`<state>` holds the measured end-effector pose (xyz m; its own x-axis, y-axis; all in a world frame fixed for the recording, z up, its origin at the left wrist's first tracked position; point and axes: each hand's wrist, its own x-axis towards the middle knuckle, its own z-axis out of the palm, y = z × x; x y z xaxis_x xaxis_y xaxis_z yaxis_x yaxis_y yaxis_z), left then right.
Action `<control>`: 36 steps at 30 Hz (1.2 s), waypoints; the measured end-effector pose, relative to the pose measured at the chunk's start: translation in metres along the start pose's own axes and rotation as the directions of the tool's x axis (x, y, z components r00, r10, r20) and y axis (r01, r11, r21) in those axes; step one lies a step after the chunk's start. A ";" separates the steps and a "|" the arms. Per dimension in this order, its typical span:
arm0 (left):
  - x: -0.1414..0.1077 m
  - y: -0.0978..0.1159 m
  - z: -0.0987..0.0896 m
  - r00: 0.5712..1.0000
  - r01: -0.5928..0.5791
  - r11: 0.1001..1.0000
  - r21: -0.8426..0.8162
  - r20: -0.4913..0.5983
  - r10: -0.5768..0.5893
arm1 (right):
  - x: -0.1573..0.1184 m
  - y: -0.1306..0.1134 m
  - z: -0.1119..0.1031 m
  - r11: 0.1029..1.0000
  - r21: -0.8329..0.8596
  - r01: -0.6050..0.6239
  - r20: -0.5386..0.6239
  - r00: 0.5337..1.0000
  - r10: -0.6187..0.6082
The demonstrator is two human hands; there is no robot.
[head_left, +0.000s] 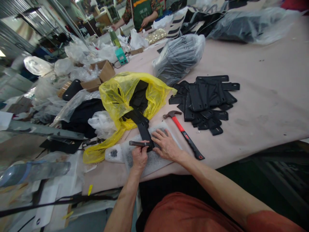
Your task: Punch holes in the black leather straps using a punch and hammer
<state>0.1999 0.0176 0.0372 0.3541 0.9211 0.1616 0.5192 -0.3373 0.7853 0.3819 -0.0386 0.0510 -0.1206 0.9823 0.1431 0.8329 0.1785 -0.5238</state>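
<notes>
My left hand is closed around a dark metal rod-shaped tool, perhaps a punch, which lies nearly level over a black strip. The strip rests on a worn, speckled white board, its far end reaching toward the mouth of a yellow plastic bag. My right hand lies with fingers spread on the board, fingertips close to the strip's right edge. Right of that hand is a claw hammer with a red and black handle. More black pieces show inside the bag.
A loose pile of black slotted pieces sits beyond the hammer. Behind it are a grey plastic-wrapped bundle and another wrapped bundle. Clear bags and a cardboard box crowd the left. A co-worker stands across the table.
</notes>
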 end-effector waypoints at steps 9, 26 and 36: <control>-0.002 -0.007 0.019 0.994 -0.106 0.992 0.070 -0.004 0.107 | -0.003 0.012 -0.004 0.995 0.096 -0.001 -0.050 0.999 0.006; -0.007 -0.005 0.016 0.985 -0.164 0.986 0.042 -0.055 0.166 | -0.007 0.051 -0.081 0.363 0.616 -0.699 0.391 0.672 0.629; -0.009 -0.010 0.017 0.985 -0.165 0.985 0.040 -0.046 0.167 | -0.020 -0.055 -0.167 0.997 0.050 -0.050 -0.372 0.926 0.065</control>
<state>0.2048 0.0098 0.0179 0.3995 0.8598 0.3180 0.4839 -0.4924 0.7234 0.4289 -0.0773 0.2175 0.1436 0.9005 0.4105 0.8100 0.1313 -0.5715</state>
